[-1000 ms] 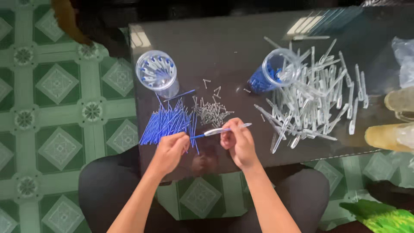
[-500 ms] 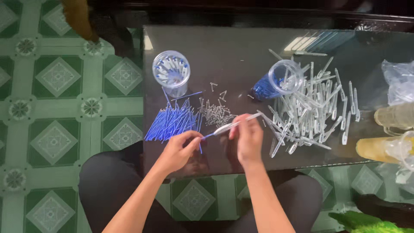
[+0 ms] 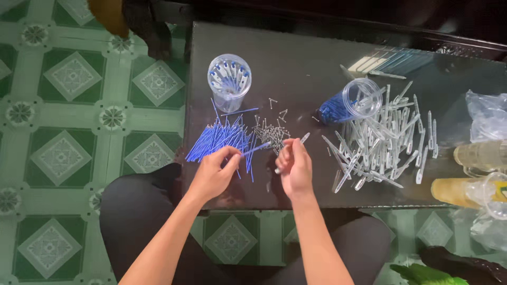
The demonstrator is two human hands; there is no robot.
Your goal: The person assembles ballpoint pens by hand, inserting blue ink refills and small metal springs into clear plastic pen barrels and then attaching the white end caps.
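Near the table's (image 3: 317, 58) front edge, the left hand (image 3: 214, 174) pinches a blue refill (image 3: 257, 149) and the right hand (image 3: 294, 168) grips a clear pen barrel (image 3: 302, 140), with the blue refill pile (image 3: 219, 140), small metal tips (image 3: 269, 132) and clear barrel heap (image 3: 383, 140) crowding around.

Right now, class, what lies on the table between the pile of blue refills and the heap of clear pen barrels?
In the head view, a small heap of metal springs lies between the blue refills and the clear barrels; both hands work just before it.
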